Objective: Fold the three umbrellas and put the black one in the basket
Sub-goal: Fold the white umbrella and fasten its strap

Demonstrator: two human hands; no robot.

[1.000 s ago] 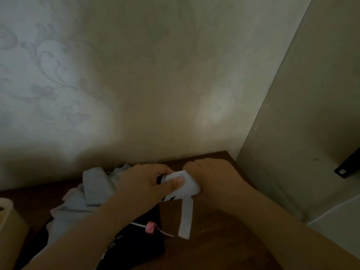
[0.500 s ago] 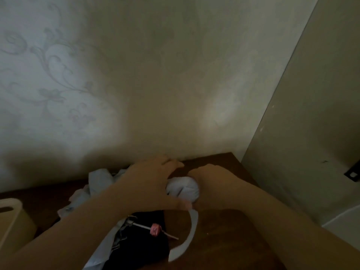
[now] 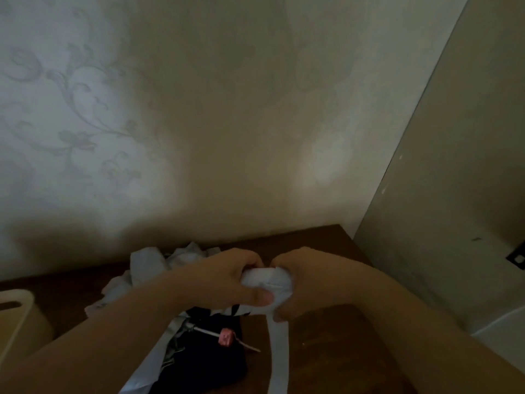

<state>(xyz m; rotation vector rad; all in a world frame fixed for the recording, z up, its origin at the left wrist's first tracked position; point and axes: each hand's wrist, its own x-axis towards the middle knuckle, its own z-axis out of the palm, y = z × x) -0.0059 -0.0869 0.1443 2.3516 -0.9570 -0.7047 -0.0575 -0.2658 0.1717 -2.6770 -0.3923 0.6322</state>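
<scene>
Umbrellas crowd our dim bench (image 3: pixel 335 351): the black umbrella (image 3: pixel 204 365) lies just below our left hand (image 3: pixel 227 282). Both hands, left and right hand (image 3: pixel 301 282), curl their fingers around the rolled white umbrella (image 3: pixel 270 282), its strap (image 3: pixel 279 354) dangling. Beyond our fingers lies crumpled pale fabric (image 3: pixel 147 265).

A: Where does the view look from?

B: There is only one, worn on the person's head. It faces forward and down, toward a corner where a patterned wall (image 3: pixel 142 123) meets a plain panel (image 3: pixel 454 166) on the right.

A: How near is it?

B: Close. Both forearms run in from the bottom edge, and the left hand (image 3: pixel 224 280) and right hand (image 3: pixel 306 282) sit low in the middle, over the dark table (image 3: pixel 326 351). The wall fills the upper two thirds, with wide-angle bending at the edges.
</scene>
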